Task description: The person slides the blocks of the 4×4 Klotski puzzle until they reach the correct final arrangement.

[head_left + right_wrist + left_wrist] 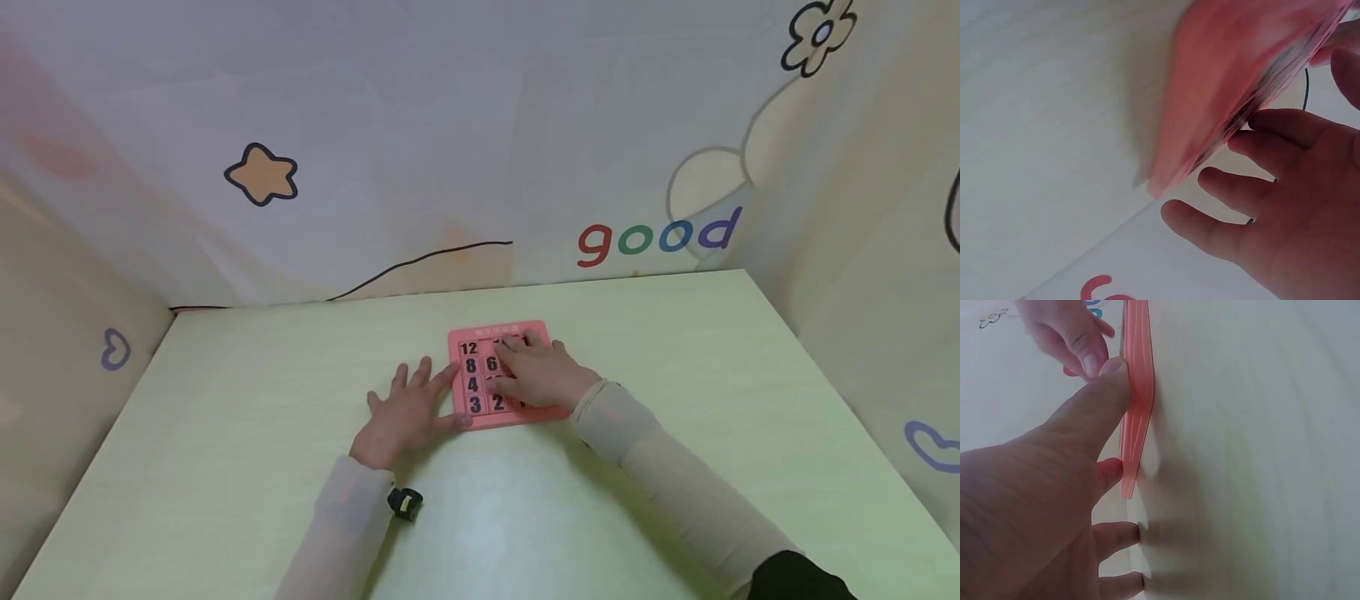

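Note:
A pink number sliding puzzle (pixel 474 384) lies flat on the table, its tiles printed with black numerals such as 12, 8, 4 and 3. My left hand (pixel 405 421) is at its left side, fingers spread. The thumb meets the lower left corner and the index fingertip the left edge. Over the tiles reaches my right hand (pixel 542 373), with fingertips on the upper tiles and the thumb near the middle; it hides much of the right part. In the left wrist view the puzzle's pink side (pixel 1140 362) shows beside the thumb. The right wrist view has the pink frame (pixel 1210 75) by loosely bent fingers.
The pale table (pixel 262 375) spreads around the puzzle on all sides. Behind it stands a printed cloth wall (pixel 412 150) with a star and the word good. Side walls rise left and right. A black strapped device (pixel 405 503) sits at my left wrist.

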`<act>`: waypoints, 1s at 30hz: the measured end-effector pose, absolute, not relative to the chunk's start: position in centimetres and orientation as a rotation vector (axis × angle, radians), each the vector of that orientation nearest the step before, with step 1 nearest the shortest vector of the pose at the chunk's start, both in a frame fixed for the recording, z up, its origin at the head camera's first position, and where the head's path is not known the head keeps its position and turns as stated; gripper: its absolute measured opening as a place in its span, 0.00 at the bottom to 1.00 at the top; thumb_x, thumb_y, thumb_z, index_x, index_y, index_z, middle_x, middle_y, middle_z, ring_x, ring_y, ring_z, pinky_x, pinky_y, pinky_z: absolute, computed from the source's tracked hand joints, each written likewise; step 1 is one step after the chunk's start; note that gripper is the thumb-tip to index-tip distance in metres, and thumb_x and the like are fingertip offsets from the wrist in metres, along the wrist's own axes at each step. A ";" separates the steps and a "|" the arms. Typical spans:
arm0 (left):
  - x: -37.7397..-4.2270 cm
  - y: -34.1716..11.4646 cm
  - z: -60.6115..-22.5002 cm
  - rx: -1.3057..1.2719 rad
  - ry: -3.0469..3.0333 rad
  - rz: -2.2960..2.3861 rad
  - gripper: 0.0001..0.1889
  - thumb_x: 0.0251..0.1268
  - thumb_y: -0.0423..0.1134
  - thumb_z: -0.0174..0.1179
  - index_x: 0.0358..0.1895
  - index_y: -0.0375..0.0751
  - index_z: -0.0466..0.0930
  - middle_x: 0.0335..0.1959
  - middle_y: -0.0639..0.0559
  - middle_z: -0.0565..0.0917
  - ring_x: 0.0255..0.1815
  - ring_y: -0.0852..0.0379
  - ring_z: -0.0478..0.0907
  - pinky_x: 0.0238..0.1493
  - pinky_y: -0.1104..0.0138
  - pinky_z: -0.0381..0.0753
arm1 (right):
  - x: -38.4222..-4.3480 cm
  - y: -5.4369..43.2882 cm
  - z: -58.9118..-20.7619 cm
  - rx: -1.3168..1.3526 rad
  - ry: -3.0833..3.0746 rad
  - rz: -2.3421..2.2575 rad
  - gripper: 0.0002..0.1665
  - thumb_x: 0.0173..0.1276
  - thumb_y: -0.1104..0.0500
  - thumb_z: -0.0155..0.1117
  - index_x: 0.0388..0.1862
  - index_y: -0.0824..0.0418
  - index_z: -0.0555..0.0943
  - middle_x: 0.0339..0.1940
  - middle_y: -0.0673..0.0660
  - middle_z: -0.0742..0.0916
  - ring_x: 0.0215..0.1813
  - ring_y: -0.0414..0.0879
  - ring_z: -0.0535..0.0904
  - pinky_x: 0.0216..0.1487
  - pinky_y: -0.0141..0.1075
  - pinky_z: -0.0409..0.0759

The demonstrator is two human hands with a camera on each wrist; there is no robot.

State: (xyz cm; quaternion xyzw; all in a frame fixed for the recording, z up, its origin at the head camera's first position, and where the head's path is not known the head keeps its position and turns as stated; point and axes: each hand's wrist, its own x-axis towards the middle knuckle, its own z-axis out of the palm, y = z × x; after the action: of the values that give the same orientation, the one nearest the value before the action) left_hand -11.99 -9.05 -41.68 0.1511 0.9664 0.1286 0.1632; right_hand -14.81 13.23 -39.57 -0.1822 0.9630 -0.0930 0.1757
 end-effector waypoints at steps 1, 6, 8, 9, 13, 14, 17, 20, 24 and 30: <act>-11.9 -9.1 -41.7 0.436 2.758 0.369 0.45 0.65 0.67 0.59 0.82 0.63 0.52 0.82 0.41 0.50 0.79 0.29 0.42 0.61 0.22 0.48 | -14.8 13.6 -39.6 -0.517 2.730 -0.259 0.45 0.77 0.36 0.53 0.82 0.59 0.58 0.82 0.59 0.58 0.81 0.63 0.47 0.72 0.68 0.50; -12.3 -8.9 -41.4 0.472 2.783 0.367 0.44 0.66 0.68 0.58 0.82 0.63 0.52 0.82 0.41 0.50 0.79 0.30 0.43 0.62 0.22 0.50 | -15.2 15.0 -39.6 -0.490 2.751 -0.258 0.44 0.77 0.37 0.53 0.82 0.59 0.58 0.82 0.59 0.58 0.81 0.64 0.45 0.72 0.69 0.49; -12.5 -8.9 -41.3 0.470 2.778 0.357 0.44 0.67 0.68 0.58 0.82 0.63 0.51 0.82 0.42 0.49 0.80 0.30 0.42 0.62 0.23 0.49 | -15.3 15.2 -39.6 -0.484 2.746 -0.262 0.45 0.77 0.36 0.53 0.82 0.59 0.57 0.83 0.59 0.57 0.82 0.63 0.44 0.72 0.69 0.48; -12.5 -9.0 -41.3 0.464 2.771 0.350 0.44 0.67 0.68 0.57 0.82 0.63 0.51 0.82 0.42 0.49 0.80 0.31 0.42 0.63 0.23 0.49 | -15.4 15.2 -39.7 -0.488 2.742 -0.255 0.45 0.77 0.36 0.53 0.82 0.59 0.57 0.83 0.59 0.57 0.81 0.63 0.44 0.72 0.69 0.49; -12.2 -9.2 -41.5 0.443 2.742 0.327 0.45 0.66 0.68 0.57 0.82 0.64 0.49 0.83 0.42 0.47 0.80 0.31 0.41 0.63 0.23 0.48 | -15.2 14.5 -39.8 -0.522 2.737 -0.250 0.43 0.79 0.40 0.53 0.82 0.61 0.57 0.82 0.60 0.57 0.81 0.63 0.46 0.72 0.68 0.50; -12.1 -9.3 -41.5 0.439 2.742 0.326 0.45 0.66 0.68 0.57 0.82 0.63 0.49 0.83 0.42 0.47 0.80 0.31 0.41 0.63 0.23 0.49 | -15.2 14.2 -39.8 -0.539 2.745 -0.254 0.42 0.79 0.42 0.53 0.81 0.62 0.57 0.82 0.61 0.57 0.81 0.63 0.47 0.72 0.68 0.50; -12.1 -9.4 -41.6 0.432 2.745 0.334 0.45 0.66 0.68 0.57 0.82 0.64 0.50 0.83 0.42 0.48 0.80 0.31 0.41 0.63 0.23 0.49 | -15.2 13.3 -39.7 -0.576 2.775 -0.277 0.38 0.80 0.47 0.51 0.81 0.62 0.58 0.82 0.60 0.57 0.81 0.62 0.47 0.72 0.67 0.51; -12.1 -9.5 -41.5 0.427 2.738 0.340 0.44 0.67 0.68 0.57 0.82 0.64 0.50 0.83 0.42 0.47 0.80 0.31 0.41 0.63 0.23 0.48 | -15.2 12.1 -39.5 -0.594 2.765 -0.297 0.35 0.81 0.49 0.49 0.81 0.60 0.58 0.82 0.59 0.57 0.82 0.61 0.45 0.73 0.66 0.49; -12.0 -9.6 -41.6 0.432 2.733 0.339 0.44 0.67 0.68 0.57 0.82 0.64 0.50 0.83 0.42 0.47 0.80 0.31 0.40 0.62 0.23 0.49 | -15.2 10.4 -39.3 -0.621 2.711 -0.279 0.34 0.81 0.54 0.48 0.82 0.57 0.59 0.83 0.56 0.57 0.82 0.60 0.44 0.74 0.64 0.48; -12.0 -9.6 -41.6 0.449 2.741 0.343 0.44 0.67 0.68 0.57 0.82 0.64 0.49 0.83 0.42 0.47 0.80 0.31 0.40 0.62 0.23 0.49 | -15.3 8.9 -39.6 -0.657 2.692 -0.218 0.34 0.79 0.60 0.49 0.82 0.55 0.58 0.83 0.55 0.58 0.82 0.59 0.44 0.75 0.63 0.46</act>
State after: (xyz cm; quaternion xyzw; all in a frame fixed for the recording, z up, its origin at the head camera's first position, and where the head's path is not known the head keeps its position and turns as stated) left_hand -12.05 -9.59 -41.58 0.1581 0.9650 0.1207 0.1707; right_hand -15.25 8.93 -39.56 -0.2325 0.9527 -0.0771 0.1800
